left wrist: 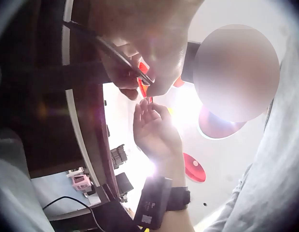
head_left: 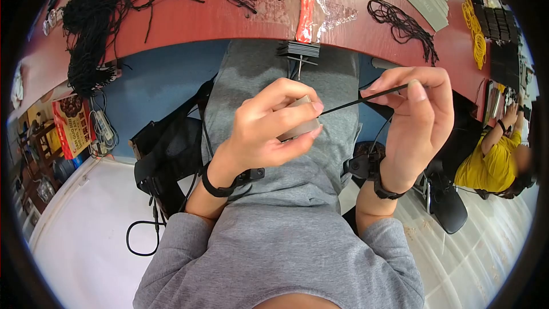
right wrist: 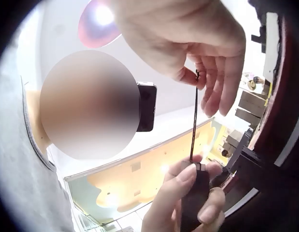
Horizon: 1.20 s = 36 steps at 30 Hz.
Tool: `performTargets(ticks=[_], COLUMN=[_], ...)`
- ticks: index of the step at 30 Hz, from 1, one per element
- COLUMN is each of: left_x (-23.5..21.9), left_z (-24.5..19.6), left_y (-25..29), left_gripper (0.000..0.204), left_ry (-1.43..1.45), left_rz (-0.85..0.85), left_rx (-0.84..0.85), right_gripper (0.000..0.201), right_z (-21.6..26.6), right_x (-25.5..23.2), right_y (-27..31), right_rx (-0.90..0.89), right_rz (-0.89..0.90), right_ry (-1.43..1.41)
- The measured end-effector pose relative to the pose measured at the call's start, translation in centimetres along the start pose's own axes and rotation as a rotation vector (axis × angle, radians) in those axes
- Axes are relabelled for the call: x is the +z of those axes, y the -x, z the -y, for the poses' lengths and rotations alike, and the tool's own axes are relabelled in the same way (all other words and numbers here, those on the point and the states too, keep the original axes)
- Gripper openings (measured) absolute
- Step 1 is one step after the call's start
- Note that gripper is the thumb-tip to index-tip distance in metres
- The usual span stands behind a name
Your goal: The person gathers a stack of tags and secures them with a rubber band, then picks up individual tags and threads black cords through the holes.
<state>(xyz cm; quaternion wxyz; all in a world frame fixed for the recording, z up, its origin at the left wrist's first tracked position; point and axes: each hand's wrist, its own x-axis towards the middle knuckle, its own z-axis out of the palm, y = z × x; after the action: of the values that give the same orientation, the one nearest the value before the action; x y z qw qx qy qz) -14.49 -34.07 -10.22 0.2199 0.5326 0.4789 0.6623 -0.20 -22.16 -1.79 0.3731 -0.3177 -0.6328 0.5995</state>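
L hand (head_left: 266, 127) clamps flat, greyish rect. card (head_left: 302, 129) btwn thumb & fingers; just right of that grip, thin blk cord (head_left: 366, 100) runs straight to R hand (head_left: 420, 109), thumb & fingertip pinched tight on its end.

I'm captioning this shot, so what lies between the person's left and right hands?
A black cord spans the gap between the left hand and the right hand, running straight; the head and right wrist views both show it.

Reddish table (head_left: 177, 26), glossy pale floor (head_left: 457, 257), bright white ceiling (right wrist: 57, 34).
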Motion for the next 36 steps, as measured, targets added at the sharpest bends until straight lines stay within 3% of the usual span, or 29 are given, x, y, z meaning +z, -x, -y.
performTargets(ticks=[7, 9, 15, 18, 20, 23, 28, 31, 33, 35, 36], left_x=[-0.4, -0.5, 0.0, -0.1, -0.5, -0.8, -0.7, -0.6, -0.5, -0.3, -0.2], left_z=[0.0, -0.1, -0.4, -0.5, -1.1, -0.2, -0.1, -0.4, -0.6, -0.6, -0.6], left_y=[-0.3, -0.4, -0.8, -1.0, -1.0, -0.6, -0.3, -0.3, -0.7, -1.1, -1.0], left_gripper=[0.046, 0.045, 0.039, 0.035, 0.032, 0.031, 0.028, 0.027, 0.025, 0.024, 0.024], left_ry=[-0.045, -0.058, -0.065, 0.061, 0.380, 0.461, 0.504, 0.489, 0.471, 0.368, 0.368], left_rz=[0.105, 0.090, 0.129, 0.243, 0.272, 0.327, 0.300, 0.286, 0.297, 0.361, 0.360], left_rx=[-0.030, -0.011, -0.098, -0.161, -0.354, -0.294, -0.331, -0.348, -0.373, -0.176, -0.176], right_gripper=[0.016, 0.017, 0.019, 0.019, 0.018, 0.018, 0.017, 0.014, 0.012, 0.011, 0.010], right_z=[1.1, 0.9, 0.1, 0.0, 0.2, 0.2, -0.1, -0.1, -0.2, 0.4, 0.8], right_x=[1.2, 1.0, 0.6, 0.3, 0.4, 0.3, -0.1, -0.2, -0.8, -1.3, -1.4], right_y=[-0.4, -0.5, -0.6, -0.8, -1.0, -1.1, -1.4, -1.6, -1.9, -2.1, -2.1], right_rx=[0.007, -0.021, 0.030, 0.064, 0.063, 0.094, 0.133, 0.087, -0.001, -0.023, -0.046], right_rz=[-0.064, 0.068, 0.114, 0.094, 0.097, 0.118, 0.095, 0.113, 0.221, 0.239, 0.260], right_ry=[-0.128, -0.170, -0.316, -0.324, -0.349, -0.389, -0.449, -0.432, -0.537, -0.548, -0.560])
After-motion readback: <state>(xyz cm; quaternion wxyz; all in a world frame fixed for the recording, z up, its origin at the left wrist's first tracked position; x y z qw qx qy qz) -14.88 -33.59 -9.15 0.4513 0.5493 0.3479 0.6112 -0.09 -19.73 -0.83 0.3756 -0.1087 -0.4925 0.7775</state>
